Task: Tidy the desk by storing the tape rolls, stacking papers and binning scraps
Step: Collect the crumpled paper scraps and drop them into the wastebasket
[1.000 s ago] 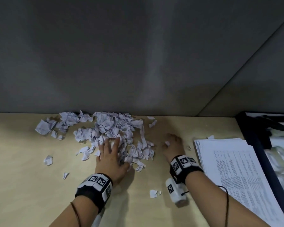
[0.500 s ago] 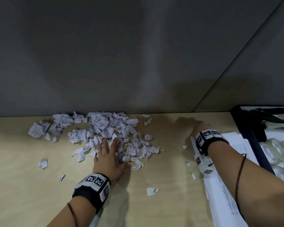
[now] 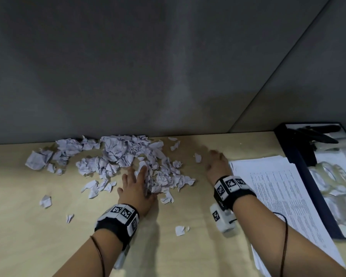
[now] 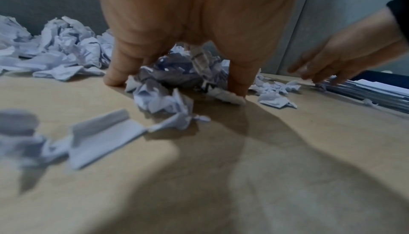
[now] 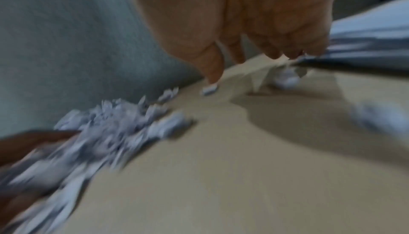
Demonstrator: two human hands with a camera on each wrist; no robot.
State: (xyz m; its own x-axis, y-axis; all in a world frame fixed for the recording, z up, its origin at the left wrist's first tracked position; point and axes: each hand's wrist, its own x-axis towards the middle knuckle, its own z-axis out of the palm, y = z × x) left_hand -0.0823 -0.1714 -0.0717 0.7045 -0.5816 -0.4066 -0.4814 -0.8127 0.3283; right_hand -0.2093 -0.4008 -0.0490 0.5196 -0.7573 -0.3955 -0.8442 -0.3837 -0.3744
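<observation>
A wide pile of crumpled white paper scraps (image 3: 128,152) lies on the wooden desk against the grey back wall. My left hand (image 3: 140,176) rests palm down on the near right part of the pile. In the left wrist view its fingers and thumb arch down to the desk around a clump of scraps (image 4: 177,73). My right hand (image 3: 214,156) is blurred and hovers low over the desk, just left of the stack of printed papers (image 3: 278,186). Its fingers hang relaxed and hold nothing (image 5: 243,62). A small scrap (image 5: 209,90) lies under its thumb tip.
A dark tray (image 3: 294,156) at the right edge holds clear tape rolls (image 3: 328,176) and a black object. Loose scraps lie apart from the pile: scrap (image 3: 45,200), scrap (image 3: 180,229), scrap (image 3: 197,157). Grey partition walls close the back and right.
My right hand swung right to the far corner of the paper stack, then came back left beside the stack's edge. My left hand has stayed on the scrap pile.
</observation>
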